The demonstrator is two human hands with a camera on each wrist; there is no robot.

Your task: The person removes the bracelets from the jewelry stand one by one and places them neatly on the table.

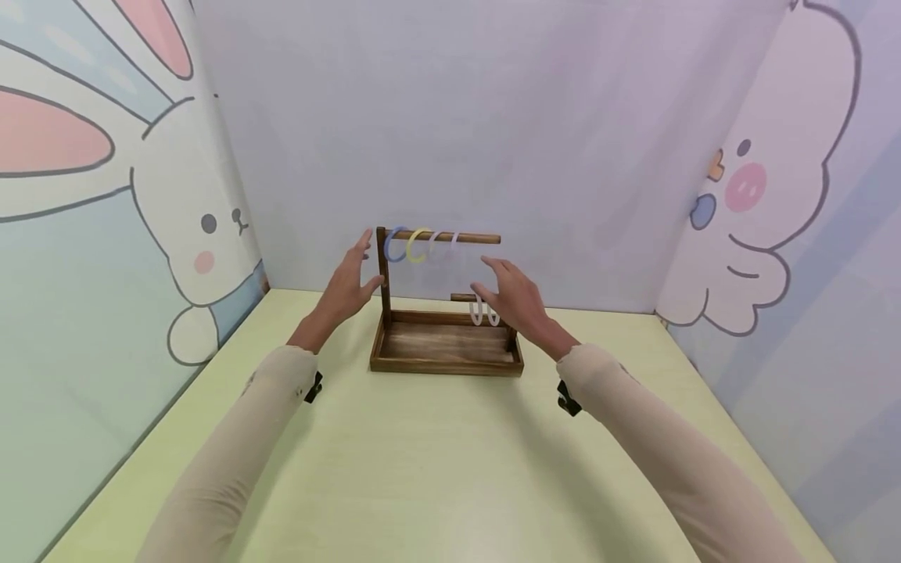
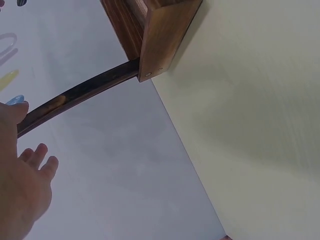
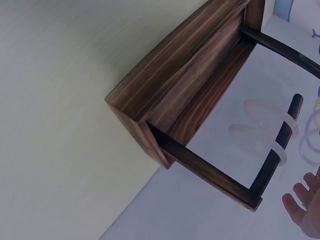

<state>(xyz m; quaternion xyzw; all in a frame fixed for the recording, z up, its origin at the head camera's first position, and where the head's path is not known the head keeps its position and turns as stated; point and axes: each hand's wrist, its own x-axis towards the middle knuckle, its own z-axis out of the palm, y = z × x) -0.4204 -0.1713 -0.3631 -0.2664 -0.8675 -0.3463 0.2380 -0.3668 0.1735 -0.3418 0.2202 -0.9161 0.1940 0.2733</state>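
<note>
A dark wooden rack stands on the table, its shallow tray (image 1: 446, 366) at the bottom. From its upper bar (image 1: 482, 238) hang a blue ring (image 1: 386, 246), a yellow ring (image 1: 408, 249) and paler lilac rings. Two whitish rings (image 3: 282, 156) hang on the short lower bar (image 1: 461, 297). My left hand (image 1: 345, 288) is raised beside the tall left post (image 2: 80, 95), thumb and fingers spread, holding nothing. On the other side my right hand (image 1: 519, 297) is held up by the lower bar, fingers loosely bent and apart, also holding nothing; it overlaps the short right post in the head view.
The pale yellow table (image 1: 422, 453) runs back to a light cloth wall (image 1: 535, 125). Side walls carry a cartoon rabbit (image 1: 176, 203) on the left and a white cartoon figure (image 1: 781, 188) on the right. Both sleeved forearms reach over the table's front.
</note>
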